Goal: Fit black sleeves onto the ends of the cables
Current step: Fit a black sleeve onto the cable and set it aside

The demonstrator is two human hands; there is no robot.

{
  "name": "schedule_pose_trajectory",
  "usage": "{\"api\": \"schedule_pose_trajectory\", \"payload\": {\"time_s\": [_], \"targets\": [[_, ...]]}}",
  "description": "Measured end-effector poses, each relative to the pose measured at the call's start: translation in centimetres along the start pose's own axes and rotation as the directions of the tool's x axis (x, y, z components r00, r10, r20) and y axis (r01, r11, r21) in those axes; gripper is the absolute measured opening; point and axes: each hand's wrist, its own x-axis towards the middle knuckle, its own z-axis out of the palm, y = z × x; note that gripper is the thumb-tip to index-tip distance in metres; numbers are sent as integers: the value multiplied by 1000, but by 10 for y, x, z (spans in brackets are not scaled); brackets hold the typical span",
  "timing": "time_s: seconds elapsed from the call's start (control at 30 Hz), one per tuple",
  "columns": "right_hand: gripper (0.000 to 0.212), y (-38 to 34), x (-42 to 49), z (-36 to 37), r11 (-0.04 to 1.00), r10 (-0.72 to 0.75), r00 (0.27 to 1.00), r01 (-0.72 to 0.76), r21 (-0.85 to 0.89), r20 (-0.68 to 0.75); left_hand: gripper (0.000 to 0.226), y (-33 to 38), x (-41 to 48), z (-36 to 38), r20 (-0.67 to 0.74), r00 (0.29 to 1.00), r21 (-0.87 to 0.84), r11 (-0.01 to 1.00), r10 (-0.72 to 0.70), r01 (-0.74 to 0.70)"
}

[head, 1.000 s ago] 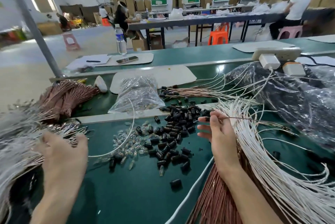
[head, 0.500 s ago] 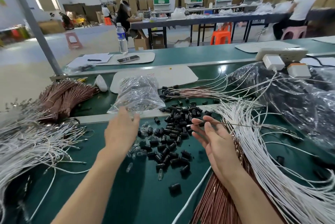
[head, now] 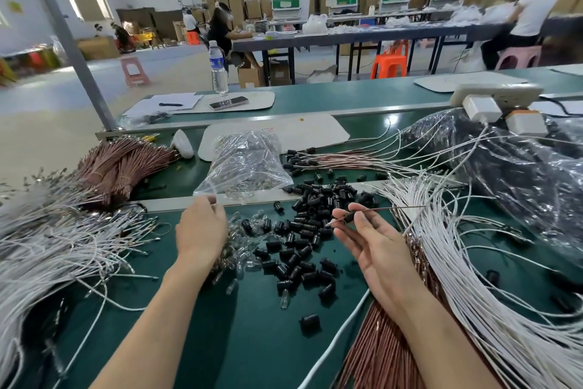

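Right hand point(head: 375, 250) palm-up, thin cable point(head: 394, 208) in fingertip pinch; left hand point(head: 200, 231) over clear bulbs point(head: 246, 262), grip unclear.

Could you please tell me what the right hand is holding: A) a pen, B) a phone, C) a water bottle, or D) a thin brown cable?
D: the right hand pinches a thin brown cable, held over the pile of black sleeves.

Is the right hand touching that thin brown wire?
Touching. The head view shows the right hand pinching the wire in its fingertips.
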Motion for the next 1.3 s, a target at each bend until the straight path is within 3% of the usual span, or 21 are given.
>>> {"api": "schedule_pose_trajectory", "payload": {"time_s": [0.1, 0.2, 0.33, 0.6, 1.3], "targets": [[23, -1, 0, 1, 999, 22, 1000, -22, 48, 4, 20, 12, -44, -6, -75, 964, -327, 907, 257, -267], [27, -1, -1, 1, 996, 43, 999, -44, 78, 17, 18, 15, -88, 7, -79, 874, -396, 790, 479, -468], [31, -2, -2, 2, 994, 56, 998, -58, 90, 30, 26, 12, -101, 21, -52, 813, -382, 741, 580, -553], [30, -4, -3, 5, 987, 100, 995, -102, 121, 22, 27, 6, -98, 27, -34, 766, -321, 719, 642, -617], [26, -3, -5, 6, 995, 82, 993, -77, -56, 83, 27, 8, -100, 27, -17, 772, -319, 728, 636, -607]]}}
